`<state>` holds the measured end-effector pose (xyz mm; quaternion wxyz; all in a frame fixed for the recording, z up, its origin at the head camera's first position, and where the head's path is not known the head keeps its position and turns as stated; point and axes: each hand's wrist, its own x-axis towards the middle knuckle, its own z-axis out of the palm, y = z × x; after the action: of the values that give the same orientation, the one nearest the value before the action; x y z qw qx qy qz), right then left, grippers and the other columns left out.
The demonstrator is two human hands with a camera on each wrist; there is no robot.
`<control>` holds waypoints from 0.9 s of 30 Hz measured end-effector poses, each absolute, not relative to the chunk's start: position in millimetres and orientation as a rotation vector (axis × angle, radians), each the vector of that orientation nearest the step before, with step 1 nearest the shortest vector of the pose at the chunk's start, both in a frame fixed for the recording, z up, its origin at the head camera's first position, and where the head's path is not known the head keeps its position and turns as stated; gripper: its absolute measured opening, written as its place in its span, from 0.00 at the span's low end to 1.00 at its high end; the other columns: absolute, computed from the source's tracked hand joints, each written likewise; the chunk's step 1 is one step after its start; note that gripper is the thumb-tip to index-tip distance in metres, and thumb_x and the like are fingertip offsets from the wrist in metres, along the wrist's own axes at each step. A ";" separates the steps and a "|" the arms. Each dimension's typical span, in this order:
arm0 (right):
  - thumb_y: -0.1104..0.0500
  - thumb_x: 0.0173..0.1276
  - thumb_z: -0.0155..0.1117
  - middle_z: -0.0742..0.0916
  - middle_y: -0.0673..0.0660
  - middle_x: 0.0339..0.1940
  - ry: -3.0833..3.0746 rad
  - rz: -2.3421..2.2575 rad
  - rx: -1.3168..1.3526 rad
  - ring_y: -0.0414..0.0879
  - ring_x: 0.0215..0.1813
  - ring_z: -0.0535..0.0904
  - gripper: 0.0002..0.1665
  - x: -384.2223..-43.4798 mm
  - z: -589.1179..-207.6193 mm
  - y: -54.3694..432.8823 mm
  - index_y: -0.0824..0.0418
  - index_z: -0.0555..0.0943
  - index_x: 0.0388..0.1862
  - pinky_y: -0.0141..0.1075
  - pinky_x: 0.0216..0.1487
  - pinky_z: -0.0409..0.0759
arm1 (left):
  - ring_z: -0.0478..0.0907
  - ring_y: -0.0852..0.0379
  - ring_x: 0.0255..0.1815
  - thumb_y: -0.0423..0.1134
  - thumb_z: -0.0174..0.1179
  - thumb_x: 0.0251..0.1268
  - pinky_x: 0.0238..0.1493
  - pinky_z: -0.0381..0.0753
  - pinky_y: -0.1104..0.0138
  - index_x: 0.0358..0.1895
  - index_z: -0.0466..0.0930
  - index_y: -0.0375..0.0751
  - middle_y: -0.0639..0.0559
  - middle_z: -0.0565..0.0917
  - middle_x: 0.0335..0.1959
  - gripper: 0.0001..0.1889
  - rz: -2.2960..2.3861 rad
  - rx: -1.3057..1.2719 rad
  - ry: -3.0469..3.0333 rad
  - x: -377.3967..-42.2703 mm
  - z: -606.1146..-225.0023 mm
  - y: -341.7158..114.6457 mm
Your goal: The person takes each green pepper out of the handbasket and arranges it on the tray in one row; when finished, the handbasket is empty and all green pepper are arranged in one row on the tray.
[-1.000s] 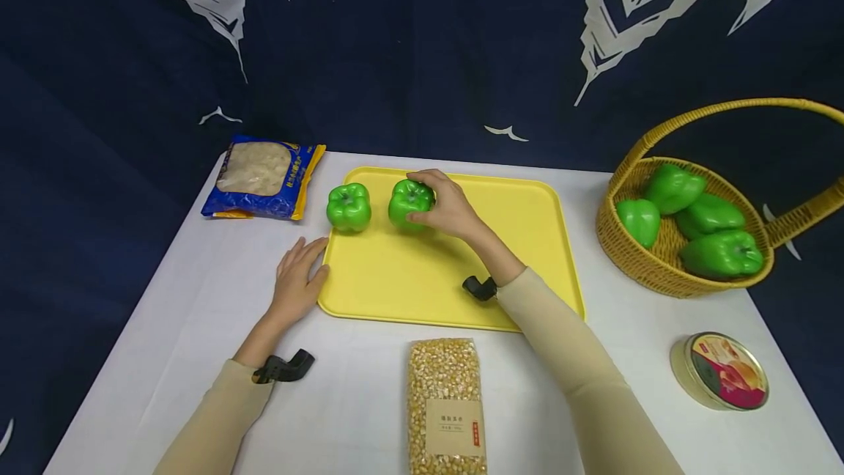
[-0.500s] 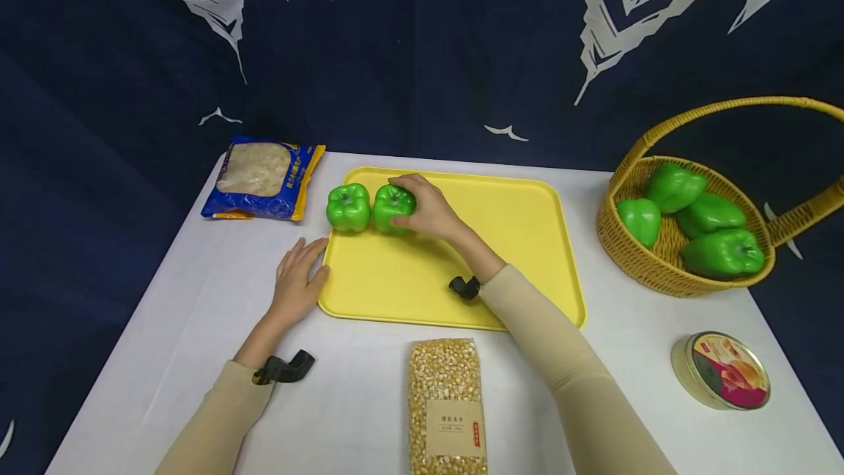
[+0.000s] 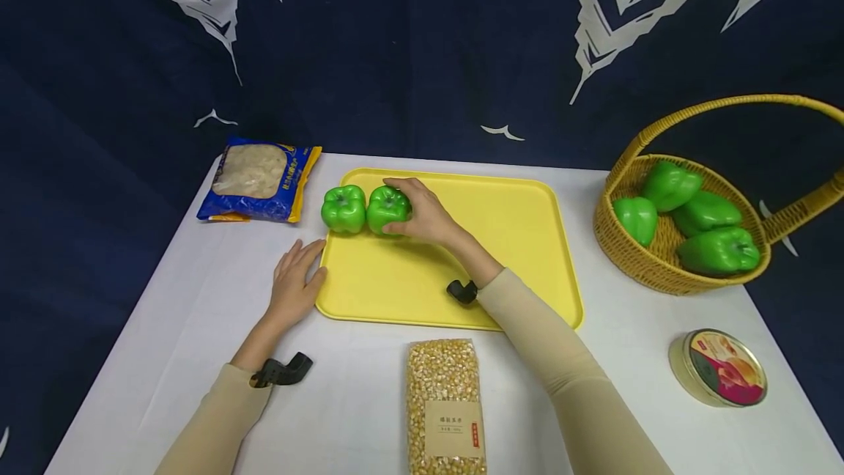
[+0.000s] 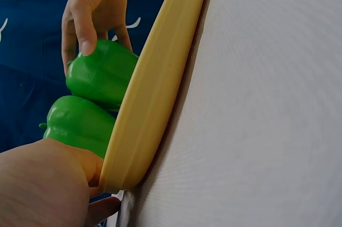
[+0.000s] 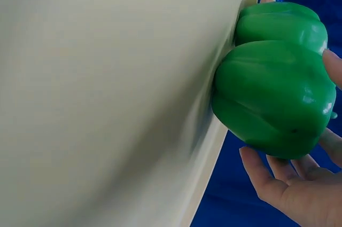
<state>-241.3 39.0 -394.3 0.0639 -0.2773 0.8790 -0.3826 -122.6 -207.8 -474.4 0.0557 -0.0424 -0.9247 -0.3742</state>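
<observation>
My right hand point(image 3: 425, 212) holds a green bell pepper point(image 3: 386, 210) between thumb and fingers at the back left of the yellow tray point(image 3: 448, 281). In the right wrist view the fingers curve round the side of that same pepper point(image 5: 275, 96). A second green bell pepper point(image 3: 343, 209) stands right beside it, over the tray's left rim. My left hand point(image 3: 294, 283) rests at the tray's left edge, its fingers fairly straight and fingertips at the rim. The left wrist view has the left hand point(image 4: 48, 184) close to the nearer pepper point(image 4: 80, 125).
A wicker basket point(image 3: 642, 266) with several green peppers stands at the right. In front of it is a round tin point(image 3: 719, 369). A bag of corn kernels point(image 3: 443, 380) lies before the tray. Behind the left hand lies a blue and yellow packet point(image 3: 257, 180).
My right hand has moved left with its bell pepper, bringing it up beside the other one. The left hand has stayed at the tray's edge.
</observation>
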 end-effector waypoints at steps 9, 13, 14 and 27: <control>0.56 0.54 0.78 0.72 0.59 0.70 2.671 -1.144 -0.843 0.55 0.70 0.69 0.50 -237.4 -388.4 42.1 0.56 0.64 0.74 0.50 0.71 0.67 | 0.44 0.36 0.79 0.31 0.49 0.72 0.77 0.36 0.42 0.72 0.62 0.32 0.36 0.65 0.73 0.26 -1.140 -0.125 -2.807 -122.0 -473.8 -207.7; 0.55 0.54 0.78 0.71 0.59 0.71 2.688 -1.162 -0.856 0.55 0.72 0.67 0.50 -233.6 -383.4 48.4 0.56 0.65 0.74 0.51 0.72 0.65 | 0.44 0.36 0.79 0.31 0.49 0.72 0.77 0.36 0.42 0.72 0.62 0.33 0.36 0.65 0.73 0.26 -1.143 -0.121 -2.806 -121.5 -473.6 -206.3; 0.54 0.54 0.78 0.71 0.59 0.71 2.694 -1.168 -0.865 0.55 0.72 0.66 0.50 -232.1 -381.9 51.3 0.56 0.65 0.74 0.51 0.73 0.64 | 0.44 0.36 0.79 0.31 0.49 0.72 0.77 0.36 0.42 0.72 0.62 0.33 0.36 0.65 0.73 0.26 -1.144 -0.122 -2.806 -121.5 -473.7 -206.0; 0.57 0.55 0.77 0.73 0.59 0.69 2.768 -1.216 -0.838 0.56 0.68 0.69 0.48 -199.5 -369.7 146.4 0.58 0.66 0.73 0.56 0.65 0.73 | 0.46 0.34 0.78 0.32 0.50 0.71 0.76 0.38 0.40 0.71 0.63 0.32 0.35 0.66 0.72 0.26 -1.124 -0.132 -2.800 -120.2 -473.0 -205.9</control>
<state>-199.5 146.4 -369.7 0.0021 -0.2671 0.8822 -0.3877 -120.2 -205.9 -473.0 0.0609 -0.0438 -0.9254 -0.3715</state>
